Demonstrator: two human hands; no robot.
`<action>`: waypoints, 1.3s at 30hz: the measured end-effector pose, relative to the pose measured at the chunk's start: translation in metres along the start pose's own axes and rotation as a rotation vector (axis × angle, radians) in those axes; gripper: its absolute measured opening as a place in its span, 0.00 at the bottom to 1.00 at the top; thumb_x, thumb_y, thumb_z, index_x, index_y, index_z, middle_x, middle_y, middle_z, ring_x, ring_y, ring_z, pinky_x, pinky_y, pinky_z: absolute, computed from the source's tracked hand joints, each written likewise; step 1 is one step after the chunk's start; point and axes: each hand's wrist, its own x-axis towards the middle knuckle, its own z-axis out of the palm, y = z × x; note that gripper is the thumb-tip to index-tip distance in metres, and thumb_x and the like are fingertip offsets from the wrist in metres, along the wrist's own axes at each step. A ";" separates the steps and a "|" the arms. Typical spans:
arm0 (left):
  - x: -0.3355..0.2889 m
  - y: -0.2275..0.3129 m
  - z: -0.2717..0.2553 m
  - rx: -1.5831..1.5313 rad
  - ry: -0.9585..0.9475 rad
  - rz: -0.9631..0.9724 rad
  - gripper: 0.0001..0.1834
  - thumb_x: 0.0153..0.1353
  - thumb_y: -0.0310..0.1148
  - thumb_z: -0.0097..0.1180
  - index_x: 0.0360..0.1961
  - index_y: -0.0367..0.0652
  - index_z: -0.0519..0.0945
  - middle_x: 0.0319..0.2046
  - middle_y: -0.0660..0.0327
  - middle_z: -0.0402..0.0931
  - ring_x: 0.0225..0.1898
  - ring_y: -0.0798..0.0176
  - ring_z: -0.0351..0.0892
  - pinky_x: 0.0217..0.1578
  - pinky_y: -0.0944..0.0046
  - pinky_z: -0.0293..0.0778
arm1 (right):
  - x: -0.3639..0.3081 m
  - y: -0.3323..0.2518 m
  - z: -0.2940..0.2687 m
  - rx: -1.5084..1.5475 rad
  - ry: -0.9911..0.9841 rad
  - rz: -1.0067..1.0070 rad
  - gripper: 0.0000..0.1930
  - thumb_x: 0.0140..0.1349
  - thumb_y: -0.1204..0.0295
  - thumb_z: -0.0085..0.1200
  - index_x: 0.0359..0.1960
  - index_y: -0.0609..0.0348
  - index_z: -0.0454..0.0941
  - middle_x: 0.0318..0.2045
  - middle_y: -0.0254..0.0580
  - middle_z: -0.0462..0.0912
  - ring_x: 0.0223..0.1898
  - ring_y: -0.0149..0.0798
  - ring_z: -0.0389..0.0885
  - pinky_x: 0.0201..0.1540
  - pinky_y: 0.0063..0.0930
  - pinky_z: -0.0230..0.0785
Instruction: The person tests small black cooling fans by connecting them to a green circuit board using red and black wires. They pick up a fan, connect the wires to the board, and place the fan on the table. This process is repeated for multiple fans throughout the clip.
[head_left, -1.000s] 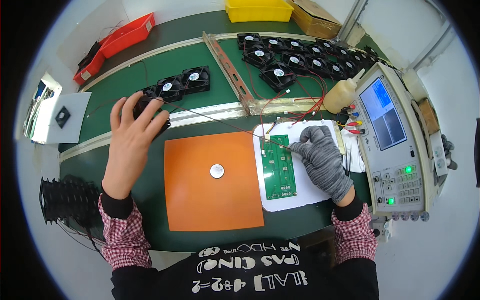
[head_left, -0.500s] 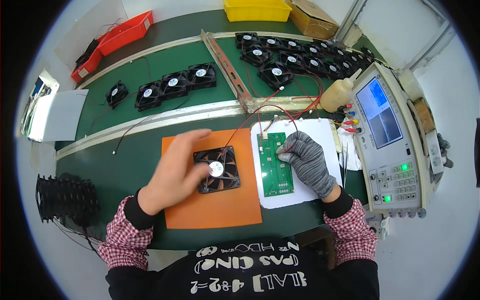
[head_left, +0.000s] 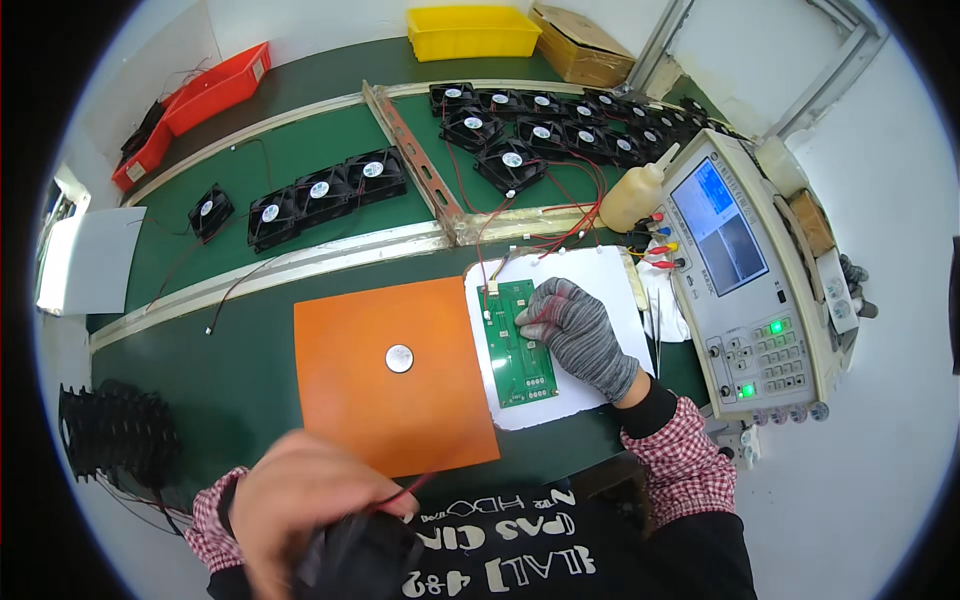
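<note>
My left hand (head_left: 310,500), bare and smeared by motion, is closed around a black cooling fan (head_left: 365,555) low in front of my body. A red lead (head_left: 408,491) runs up from the fan. My right hand (head_left: 578,335), in a grey knitted glove, has its fingers pinched together over a green circuit board (head_left: 512,365). A bit of red wire (head_left: 543,313) shows at its fingertips. The board lies on a white pad (head_left: 590,390). On the orange mat (head_left: 350,430) rests a round silver disc (head_left: 399,358).
Several black fans (head_left: 512,160) with red leads stand behind a metal rail (head_left: 420,170). Three more sit in a row (head_left: 320,190). At the right are a bottle (head_left: 632,197) and a test instrument (head_left: 750,280) with a screen. Stacked fans (head_left: 118,435) stand at left.
My left hand has lifted the fan off the orange mat and drawn it toward my body, uncovering the silver disc. My right hand stays over the circuit board. The view has shifted slightly.
</note>
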 end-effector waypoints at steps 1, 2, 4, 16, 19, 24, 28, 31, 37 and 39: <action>0.000 0.018 0.002 -0.619 -0.080 -0.168 0.15 0.58 0.33 0.58 0.41 0.34 0.75 0.32 0.55 0.78 0.30 0.58 0.76 0.29 0.61 0.70 | 0.006 -0.006 0.009 0.054 -0.044 -0.019 0.08 0.49 0.77 0.66 0.32 0.59 0.83 0.33 0.42 0.78 0.39 0.44 0.79 0.46 0.35 0.73; 0.009 0.011 -0.006 -1.200 -0.266 -0.276 0.17 0.58 0.34 0.59 0.42 0.33 0.74 0.33 0.54 0.78 0.30 0.57 0.77 0.30 0.61 0.70 | 0.004 -0.005 0.006 0.030 -0.028 -0.015 0.08 0.49 0.77 0.66 0.32 0.59 0.83 0.33 0.42 0.78 0.39 0.44 0.79 0.46 0.35 0.73; 0.017 -0.005 -0.004 -1.581 -0.441 -0.300 0.20 0.57 0.36 0.60 0.45 0.32 0.73 0.34 0.54 0.79 0.32 0.57 0.77 0.31 0.61 0.71 | -0.001 -0.002 0.001 -0.018 0.003 -0.006 0.08 0.49 0.76 0.66 0.32 0.59 0.83 0.33 0.42 0.78 0.39 0.44 0.79 0.45 0.35 0.73; 0.019 -0.013 -0.001 0.635 0.200 0.212 0.53 0.40 0.58 0.71 0.60 0.31 0.67 0.43 0.48 0.78 0.37 0.53 0.78 0.38 0.60 0.71 | 0.002 -0.009 0.003 -0.068 0.012 -0.070 0.06 0.50 0.73 0.63 0.31 0.56 0.82 0.32 0.41 0.79 0.37 0.45 0.79 0.42 0.36 0.73; 0.085 -0.032 0.019 1.173 0.450 0.345 0.52 0.37 0.56 0.73 0.60 0.34 0.70 0.50 0.52 0.76 0.46 0.52 0.71 0.49 0.56 0.64 | 0.003 -0.011 0.007 -0.207 0.025 -0.134 0.05 0.53 0.70 0.61 0.31 0.55 0.82 0.31 0.40 0.79 0.37 0.46 0.79 0.41 0.37 0.73; 0.223 -0.113 0.042 0.784 0.242 0.135 0.46 0.37 0.46 0.74 0.57 0.34 0.71 0.48 0.48 0.72 0.49 0.46 0.68 0.53 0.54 0.67 | 0.000 -0.016 0.002 -0.134 0.150 0.010 0.08 0.58 0.65 0.60 0.33 0.55 0.83 0.31 0.41 0.80 0.32 0.46 0.82 0.37 0.37 0.74; 0.280 -0.189 0.059 0.526 0.386 0.274 0.33 0.53 0.31 0.64 0.60 0.36 0.67 0.61 0.45 0.65 0.59 0.40 0.69 0.58 0.54 0.69 | 0.000 -0.020 -0.003 -0.246 0.185 -0.054 0.07 0.58 0.68 0.63 0.31 0.56 0.80 0.26 0.41 0.80 0.28 0.43 0.82 0.30 0.34 0.74; 0.271 -0.200 0.044 0.509 0.431 0.102 0.26 0.59 0.32 0.58 0.58 0.35 0.68 0.57 0.43 0.69 0.57 0.40 0.71 0.57 0.54 0.69 | -0.006 -0.020 -0.007 -0.388 0.253 -0.212 0.07 0.57 0.68 0.64 0.31 0.53 0.79 0.25 0.39 0.79 0.26 0.42 0.80 0.28 0.34 0.72; 0.180 -0.265 -0.067 1.285 0.528 -0.017 0.35 0.54 0.46 0.63 0.54 0.29 0.69 0.50 0.43 0.72 0.53 0.40 0.70 0.55 0.51 0.67 | -0.011 -0.038 0.002 -0.336 0.228 -0.439 0.10 0.53 0.65 0.66 0.31 0.53 0.80 0.27 0.38 0.76 0.27 0.42 0.79 0.27 0.36 0.71; 0.178 -0.239 -0.076 1.131 0.187 -0.302 0.35 0.51 0.42 0.64 0.54 0.30 0.68 0.50 0.44 0.70 0.53 0.42 0.69 0.55 0.51 0.67 | -0.011 -0.033 0.000 -0.326 0.234 -0.457 0.09 0.53 0.66 0.67 0.30 0.54 0.80 0.28 0.39 0.76 0.27 0.44 0.79 0.29 0.35 0.72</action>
